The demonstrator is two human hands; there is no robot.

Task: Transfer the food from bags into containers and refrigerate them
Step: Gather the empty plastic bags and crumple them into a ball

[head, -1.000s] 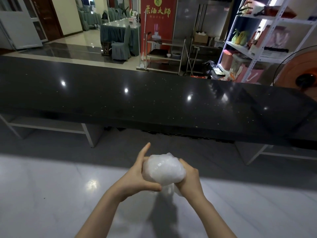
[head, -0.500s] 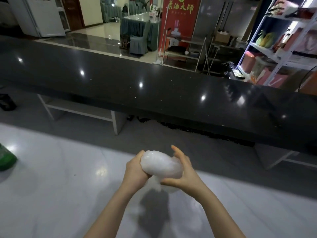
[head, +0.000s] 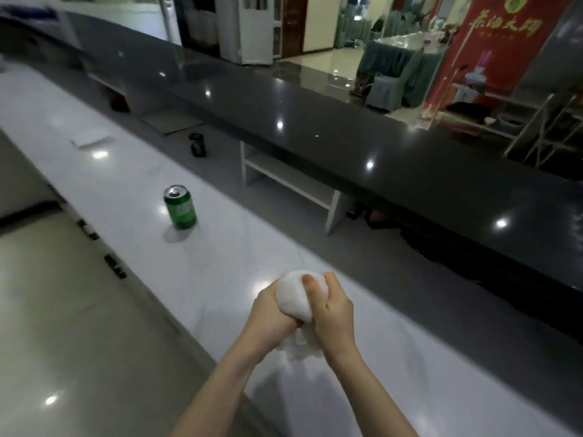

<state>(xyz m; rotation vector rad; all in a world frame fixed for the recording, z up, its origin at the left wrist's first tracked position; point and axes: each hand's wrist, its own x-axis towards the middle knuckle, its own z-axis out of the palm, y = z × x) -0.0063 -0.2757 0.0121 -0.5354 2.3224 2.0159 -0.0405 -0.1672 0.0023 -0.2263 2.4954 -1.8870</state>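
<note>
Both hands grip one white, crumpled plastic bag (head: 291, 296) above the near right part of the glossy white surface (head: 220, 257). The left hand (head: 271, 316) and the right hand (head: 334, 313) have their fingers clenched round it; the bag's contents cannot be made out. A green cylindrical can (head: 179, 207) stands upright, far left.

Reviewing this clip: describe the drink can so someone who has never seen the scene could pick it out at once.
Start at the long white counter that runs below the raised dark bar top. The green can stands upright on it, apart from the two hands and to their left. It is the only green thing there, with a silver pull-tab top.
</note>
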